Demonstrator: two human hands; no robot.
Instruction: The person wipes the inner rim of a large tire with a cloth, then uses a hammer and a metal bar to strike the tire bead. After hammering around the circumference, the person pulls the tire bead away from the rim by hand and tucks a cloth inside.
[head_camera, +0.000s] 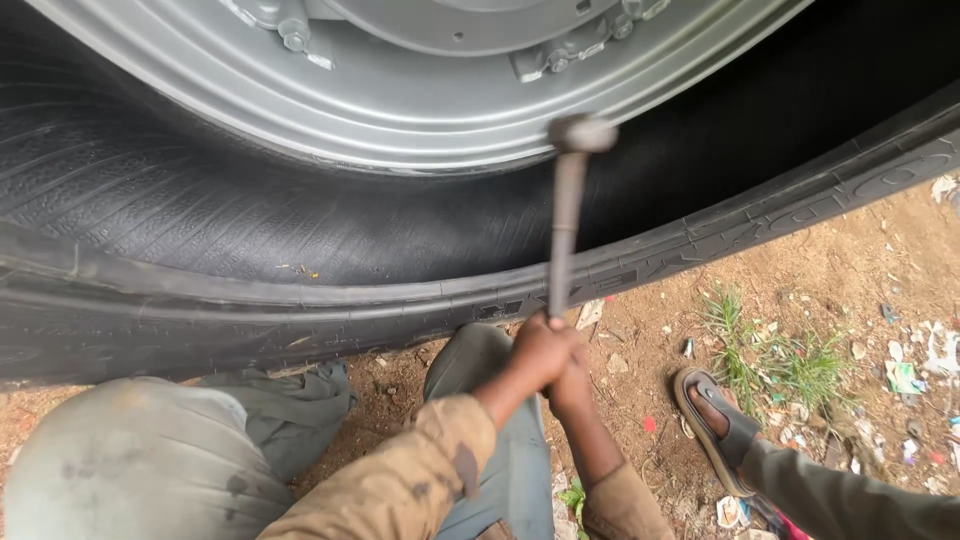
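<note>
A long-handled steel hammer (566, 210) stands almost upright, its long axis running from the hands up and slightly right to its blurred grey head, which is over the black sidewall near the rim edge. The left hand (540, 350) and right hand (572, 385) both wrap their fingers tightly around the bottom of the handle, one stacked against the other. The large tyre (250, 230) shows fine ribbed rubber and raised lettering on its outer band; the silver wheel rim (420, 120) is smooth painted metal with bolts. Pale paper scraps (905, 378) litter the reddish dirt by grass tufts. A sandalled foot (715, 415) rests nearby.
</note>
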